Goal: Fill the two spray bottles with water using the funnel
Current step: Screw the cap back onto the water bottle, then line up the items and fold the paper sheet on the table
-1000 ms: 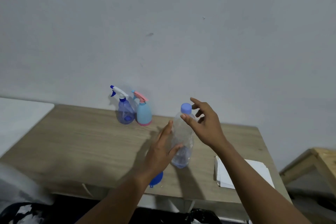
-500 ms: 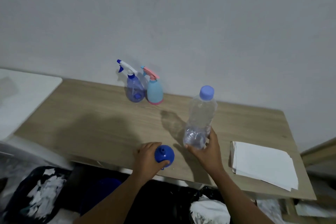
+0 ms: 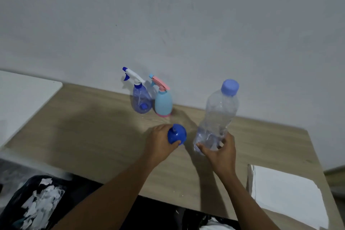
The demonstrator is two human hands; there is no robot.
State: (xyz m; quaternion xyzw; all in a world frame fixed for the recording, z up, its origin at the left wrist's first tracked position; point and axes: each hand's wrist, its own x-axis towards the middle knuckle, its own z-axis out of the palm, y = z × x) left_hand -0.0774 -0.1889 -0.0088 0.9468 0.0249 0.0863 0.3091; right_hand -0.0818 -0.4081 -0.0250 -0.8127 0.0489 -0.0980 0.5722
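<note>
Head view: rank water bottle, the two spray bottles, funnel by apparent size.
1. Water bottle, largest, though nearer the camera.
2-3. Blue spray bottle and light-blue spray bottle: alike, no ranking.
4. Funnel, smallest, partly hidden by left hand.

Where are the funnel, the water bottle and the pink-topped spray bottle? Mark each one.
funnel [image 3: 177, 134], head view, on its blue dome.
water bottle [image 3: 220, 112], head view, mid clear body.
pink-topped spray bottle [image 3: 163, 103], head view, light blue belly.

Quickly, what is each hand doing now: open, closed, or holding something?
Left hand: closed on the blue funnel.
Right hand: closed around the base of the water bottle.
</note>
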